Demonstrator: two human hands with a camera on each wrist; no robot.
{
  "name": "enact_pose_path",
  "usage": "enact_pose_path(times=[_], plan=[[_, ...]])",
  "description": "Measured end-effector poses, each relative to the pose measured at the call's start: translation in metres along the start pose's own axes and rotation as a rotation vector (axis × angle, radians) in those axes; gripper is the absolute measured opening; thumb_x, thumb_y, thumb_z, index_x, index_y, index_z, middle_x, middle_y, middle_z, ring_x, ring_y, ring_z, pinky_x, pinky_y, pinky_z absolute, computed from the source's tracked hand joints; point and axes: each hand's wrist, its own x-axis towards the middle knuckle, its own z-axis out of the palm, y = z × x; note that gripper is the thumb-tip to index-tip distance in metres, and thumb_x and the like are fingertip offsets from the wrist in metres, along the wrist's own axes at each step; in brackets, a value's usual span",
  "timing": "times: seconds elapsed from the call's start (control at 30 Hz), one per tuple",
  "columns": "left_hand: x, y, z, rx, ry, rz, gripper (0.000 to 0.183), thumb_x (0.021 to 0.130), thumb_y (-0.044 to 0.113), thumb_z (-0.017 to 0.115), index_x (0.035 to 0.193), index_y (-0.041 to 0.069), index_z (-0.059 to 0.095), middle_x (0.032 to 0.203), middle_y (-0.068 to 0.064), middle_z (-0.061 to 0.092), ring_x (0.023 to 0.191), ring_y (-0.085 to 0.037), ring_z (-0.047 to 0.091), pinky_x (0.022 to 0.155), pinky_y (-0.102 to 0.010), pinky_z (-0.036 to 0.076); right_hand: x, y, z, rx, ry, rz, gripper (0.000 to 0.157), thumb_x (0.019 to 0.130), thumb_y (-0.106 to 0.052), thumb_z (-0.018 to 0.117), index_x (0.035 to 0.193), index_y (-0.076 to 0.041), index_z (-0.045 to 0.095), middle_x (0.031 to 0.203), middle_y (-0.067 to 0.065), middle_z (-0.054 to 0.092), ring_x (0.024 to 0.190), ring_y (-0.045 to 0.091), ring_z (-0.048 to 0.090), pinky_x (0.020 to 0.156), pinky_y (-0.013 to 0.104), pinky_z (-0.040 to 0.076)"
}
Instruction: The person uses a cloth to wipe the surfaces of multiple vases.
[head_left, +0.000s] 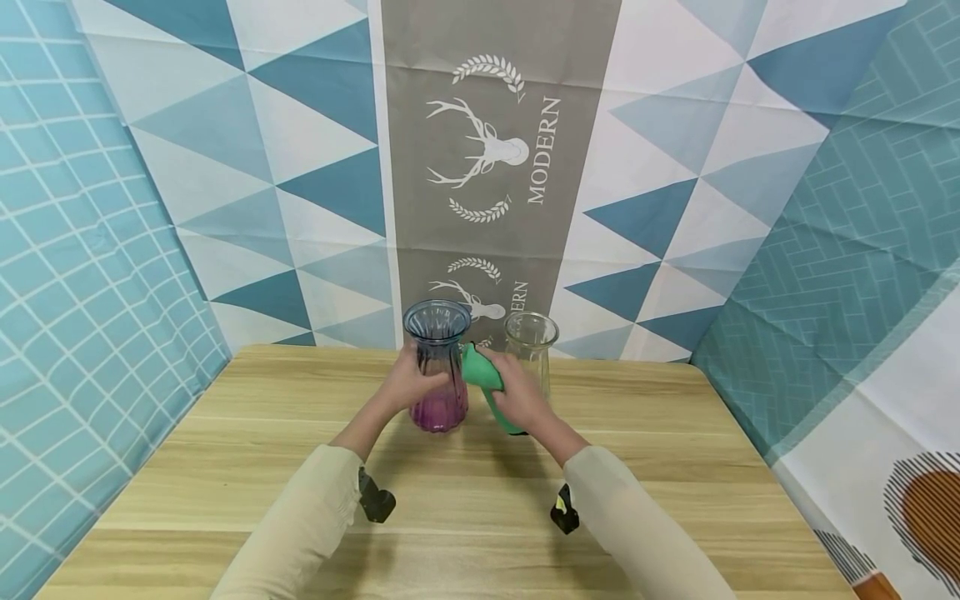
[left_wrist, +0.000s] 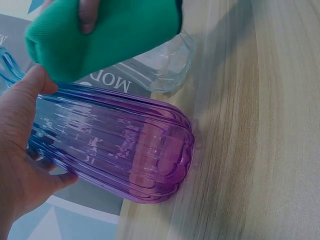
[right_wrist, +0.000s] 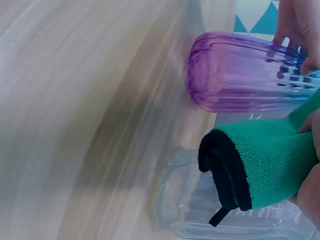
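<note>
Forearms in pale sleeves (head_left: pixel 292 521) are angled inward over the wooden table (head_left: pixel 465 525) in the head view, the left one entering from 7 o'clock and pointed between 1 and 2, the right one entering from 5 o'clock and pointed between 10 and 11. A black device (head_left: pixel 377 500) is worn at the left wrist, and another at the right.

The purple vase (head_left: pixel 438 408), blue toward its rim, is held upright by the left hand (head_left: pixel 408 379), just short of 12 o'clock from the wearer's place, near the table's far edge. Its ribbed body is clamped between thumb and fingers, the thumb being laid along the side nearer the right hand (head_left: pixel 519 392). Whether its base is touching the table cannot be told.

A folded green cloth (head_left: pixel 483 371) with dark edging is gripped by the right hand, thumb and fingers being closed on it. Its upper end is held just beside the purple vase, at 3 o'clock of it; contact between the two cannot be made out. The clear vase (head_left: pixel 534 346) is stood just past 12 o'clock, partly hidden behind the right hand and cloth. The far side is backed by a patterned hanging (head_left: pixel 502 225), printed with deer heads.
</note>
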Motion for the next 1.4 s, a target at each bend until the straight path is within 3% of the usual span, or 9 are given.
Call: enact_pose_path(times=[0.13,0.37,0.67,1.0,1.4], plan=[[0.0,0.0,0.0,0.007,-0.008,0.003,0.081,0.076,0.012,0.068,0.142,-0.003,0.023,0.137,-0.027,0.04,0.129,-0.04,0.041,0.109,-0.052,0.034,0.002,-0.007,-0.003,0.009,0.015,0.026,0.069,0.082,0.003,0.057,0.143,-0.022,0.037,0.133,0.014,0.05,0.114,0.03,0.055,0.086,0.047,0.051],[0.001,-0.002,0.0,0.022,-0.017,-0.009,0.085,0.077,0.015,0.068,0.143,-0.005,0.019,0.141,-0.029,0.036,0.132,-0.041,0.037,0.11,-0.052,0.033,0.002,-0.012,-0.002,-0.083,0.04,-0.025,0.069,0.08,0.0,0.063,0.141,-0.022,0.041,0.128,0.012,0.055,0.114,0.029,0.056,0.091,0.046,0.05],[-0.001,-0.006,0.001,-0.01,0.025,0.11,0.08,0.074,0.021,0.067,0.138,-0.006,0.028,0.129,-0.032,0.044,0.12,-0.045,0.047,0.103,-0.057,0.038,-0.003,-0.006,0.005,-0.127,-0.033,-0.029,0.064,0.083,-0.005,0.064,0.141,-0.021,0.041,0.126,0.012,0.056,0.109,0.028,0.058,0.085,0.046,0.052],[0.002,-0.003,0.0,-0.019,-0.015,0.007,0.075,0.075,0.012,0.071,0.138,0.0,0.032,0.129,-0.025,0.05,0.12,-0.038,0.051,0.105,-0.051,0.039,-0.013,0.006,0.015,-0.137,-0.175,-0.035,0.062,0.084,-0.007,0.063,0.141,-0.019,0.041,0.128,0.014,0.054,0.11,0.03,0.057,0.09,0.046,0.05],[0.0,0.001,-0.001,0.007,-0.027,-0.028,0.069,0.076,0.014,0.07,0.135,-0.002,0.036,0.126,-0.025,0.053,0.117,-0.038,0.054,0.103,-0.05,0.042,-0.023,0.013,0.023,-0.183,-0.283,-0.067,0.062,0.08,-0.003,0.065,0.137,-0.016,0.046,0.124,0.016,0.056,0.11,0.029,0.055,0.092,0.044,0.05]])
